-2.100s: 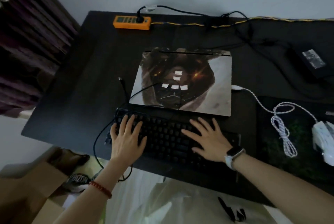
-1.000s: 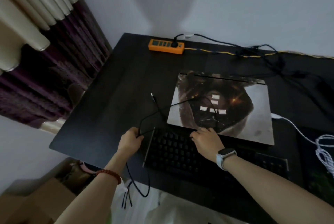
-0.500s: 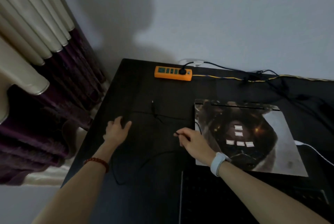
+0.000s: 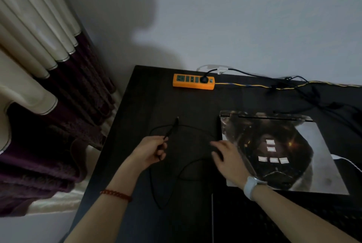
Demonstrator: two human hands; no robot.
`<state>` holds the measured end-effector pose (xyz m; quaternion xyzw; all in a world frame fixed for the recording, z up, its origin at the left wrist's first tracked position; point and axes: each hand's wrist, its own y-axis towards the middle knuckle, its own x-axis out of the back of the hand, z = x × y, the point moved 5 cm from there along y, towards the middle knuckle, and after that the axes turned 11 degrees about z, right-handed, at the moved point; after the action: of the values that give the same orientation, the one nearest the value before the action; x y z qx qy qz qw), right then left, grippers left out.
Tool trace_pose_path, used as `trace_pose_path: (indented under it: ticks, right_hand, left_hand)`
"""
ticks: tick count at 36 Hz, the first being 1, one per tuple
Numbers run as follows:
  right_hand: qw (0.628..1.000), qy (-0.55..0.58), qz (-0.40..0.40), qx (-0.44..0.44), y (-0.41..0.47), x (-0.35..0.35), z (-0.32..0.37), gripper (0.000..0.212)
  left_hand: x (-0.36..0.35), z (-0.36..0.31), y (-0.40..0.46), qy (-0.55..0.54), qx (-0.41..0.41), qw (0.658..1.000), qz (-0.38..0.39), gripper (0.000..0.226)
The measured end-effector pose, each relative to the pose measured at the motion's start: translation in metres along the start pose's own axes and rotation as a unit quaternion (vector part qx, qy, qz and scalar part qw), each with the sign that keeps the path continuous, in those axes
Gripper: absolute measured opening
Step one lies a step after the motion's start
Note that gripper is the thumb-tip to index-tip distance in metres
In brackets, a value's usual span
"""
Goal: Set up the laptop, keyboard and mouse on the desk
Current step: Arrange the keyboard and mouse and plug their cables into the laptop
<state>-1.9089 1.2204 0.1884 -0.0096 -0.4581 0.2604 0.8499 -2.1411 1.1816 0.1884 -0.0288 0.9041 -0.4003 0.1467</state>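
Observation:
The closed laptop, its lid covered by a dark picture skin, lies flat on the black desk at the right. The black keyboard shows dimly at the bottom, in front of the laptop. Its thin black cable loops over the desk left of the laptop. My left hand grips the cable near its plug end, which points away from me. My right hand hovers with loose fingers by the laptop's left edge; whether it touches the cable is unclear. The mouse is out of view.
An orange power strip with one black plug lies at the desk's back edge. Dark cables and a yellow cord run along the back right. A white cable shows right of the laptop. Curtains hang left of the desk.
My left hand, flat on the desk before, now grips the cable near the plug. My right hand has let go of the cable and opened. The view has turned further left and up.

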Motion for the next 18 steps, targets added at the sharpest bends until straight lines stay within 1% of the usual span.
trace_pose_path:
  ticks: [2,3,4,6,8,9,11,14,16,18]
  right_hand:
    - [0.991,-0.023,0.046,-0.124,0.003,-0.003,-0.030,0.050]
    - [0.983,-0.048,0.073,-0.161,0.002,-0.005,-0.041,0.052]
    - [0.977,-0.075,0.096,-0.176,0.001,-0.008,-0.048,0.051]
    - [0.975,-0.099,0.122,-0.157,-0.002,-0.014,-0.049,0.043]
    - [0.976,-0.095,0.148,-0.126,-0.008,-0.023,-0.043,0.038]
    - [0.975,-0.099,0.163,-0.112,-0.011,-0.028,-0.038,0.036]
    - [0.971,-0.120,0.189,-0.080,-0.020,-0.039,-0.029,0.030]
    - [0.966,-0.135,0.214,-0.057,-0.030,-0.051,-0.022,0.029]
    - [0.963,-0.136,0.227,-0.053,-0.032,-0.055,-0.020,0.030]
    - [0.960,-0.132,0.243,-0.051,-0.032,-0.057,-0.019,0.031]
  left_hand:
    - [0.013,-0.003,-0.005,0.117,0.010,0.993,0.013,0.021]
    - [0.020,-0.004,-0.007,0.183,0.013,0.983,0.012,0.022]
    - [0.026,-0.005,-0.009,0.248,0.014,0.969,0.005,0.023]
    - [0.035,-0.008,-0.010,0.354,0.010,0.935,-0.014,0.022]
    - [0.041,-0.011,-0.010,0.434,-0.010,0.900,-0.033,0.016]
    - [0.043,-0.014,-0.010,0.482,-0.019,0.875,-0.044,0.013]
    - [0.045,-0.021,-0.013,0.561,-0.029,0.823,-0.081,0.018]
    - [0.040,-0.034,-0.020,0.619,-0.048,0.772,-0.137,0.021]
    - [0.032,-0.044,-0.024,0.657,-0.064,0.732,-0.171,0.021]
    - [0.023,-0.049,-0.025,0.673,-0.071,0.712,-0.188,0.021]
